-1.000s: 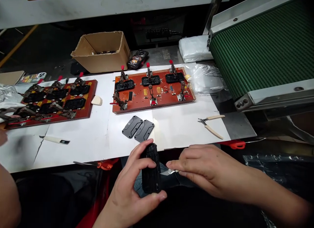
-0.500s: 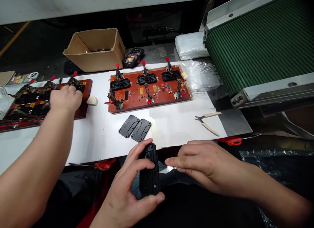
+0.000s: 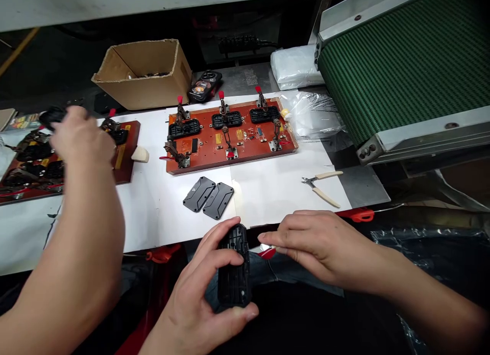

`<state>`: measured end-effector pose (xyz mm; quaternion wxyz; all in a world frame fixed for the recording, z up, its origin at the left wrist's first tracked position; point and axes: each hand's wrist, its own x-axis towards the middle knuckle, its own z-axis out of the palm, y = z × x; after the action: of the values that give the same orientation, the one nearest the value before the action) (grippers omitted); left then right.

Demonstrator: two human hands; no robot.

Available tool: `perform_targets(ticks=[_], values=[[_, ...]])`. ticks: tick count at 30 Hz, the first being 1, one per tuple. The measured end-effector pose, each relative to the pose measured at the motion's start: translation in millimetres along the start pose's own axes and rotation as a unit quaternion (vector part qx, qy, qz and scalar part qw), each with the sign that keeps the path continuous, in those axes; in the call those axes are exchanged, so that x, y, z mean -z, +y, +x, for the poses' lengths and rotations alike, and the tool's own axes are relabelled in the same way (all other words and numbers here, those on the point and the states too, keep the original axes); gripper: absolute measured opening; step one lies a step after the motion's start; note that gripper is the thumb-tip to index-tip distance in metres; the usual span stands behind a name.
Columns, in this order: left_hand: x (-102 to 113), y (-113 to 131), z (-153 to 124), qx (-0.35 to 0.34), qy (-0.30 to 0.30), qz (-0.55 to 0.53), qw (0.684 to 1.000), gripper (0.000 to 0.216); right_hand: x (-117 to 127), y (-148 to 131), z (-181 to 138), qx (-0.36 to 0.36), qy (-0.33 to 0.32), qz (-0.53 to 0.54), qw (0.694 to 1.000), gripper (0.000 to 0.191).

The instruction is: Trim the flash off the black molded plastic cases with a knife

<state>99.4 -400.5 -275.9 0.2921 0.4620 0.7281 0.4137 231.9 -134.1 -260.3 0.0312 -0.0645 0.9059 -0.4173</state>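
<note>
My left hand (image 3: 206, 283) grips a black ribbed plastic part (image 3: 234, 273) by its ends, thumb below and fingers along the top and side. Close to its right side is my right hand (image 3: 306, 248), fingers pinched on a small shiny blade (image 3: 265, 247) that shows only in part. The blade is just apart from the part's edge. Two flat black plastic plates (image 3: 198, 194) lie side by side on the white paper beyond my left hand. Cutting pliers (image 3: 321, 179) with cream handles rest open on the paper beyond my right hand.
A red-brown clamp fixture (image 3: 202, 158) holds three black parts. At left a co-worker's hand (image 3: 80, 135) lifts a black part above a second fixture (image 3: 124, 166). Behind are a cardboard box (image 3: 133, 92), plastic bags (image 3: 294, 67) and a green conveyor belt (image 3: 401, 64).
The blade has drawn slightly back from the black part, while my left hand keeps nearly the same hold. The co-worker's hand has moved left and up, raising a black part off the fixture.
</note>
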Motion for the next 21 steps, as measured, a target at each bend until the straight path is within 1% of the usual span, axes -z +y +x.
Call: perform_targets(ticks=[6, 10, 13, 15, 17, 19, 20, 21], values=[[-1.3, -0.3, -2.8, -0.007, 0.004, -0.003, 1.000, 0.044, 0.0, 1.1, -0.9, -0.003, -0.003, 0.008, 1.000, 0.033], [-0.7, -3.5, -7.4, -0.002, -0.005, -0.031, 1.000, 0.049, 3.2, 1.6, -0.6, -0.001, -0.003, 0.003, 1.000, 0.034], [0.1, -6.2, -8.9, 0.014, -0.011, -0.085, 0.996, 0.052, 7.6, 3.4, -0.9, 0.002, -0.012, -0.003, 1.000, 0.033], [0.1, -5.7, -7.7, 0.034, -0.029, -0.156, 0.987, 0.052, 9.9, 6.3, 0.2, 0.019, -0.017, -0.017, 1.000, 0.035], [-1.4, -3.0, -5.0, 0.056, -0.075, -0.224, 0.970, 0.053, 10.8, 10.3, 2.8, 0.033, 0.001, -0.046, 0.998, 0.036], [-4.7, 0.0, -2.7, 0.071, -0.126, -0.263, 0.954, 0.052, 10.2, 14.2, 6.0, 0.031, 0.046, -0.059, 0.997, 0.036], [-6.8, 0.8, -2.1, 0.076, -0.138, -0.273, 0.949, 0.052, 9.4, 15.6, 7.4, 0.024, 0.071, -0.053, 0.996, 0.036], [-9.0, 0.8, -2.1, 0.079, -0.137, -0.282, 0.946, 0.052, 8.5, 16.2, 8.2, 0.017, 0.093, -0.039, 0.995, 0.036]])
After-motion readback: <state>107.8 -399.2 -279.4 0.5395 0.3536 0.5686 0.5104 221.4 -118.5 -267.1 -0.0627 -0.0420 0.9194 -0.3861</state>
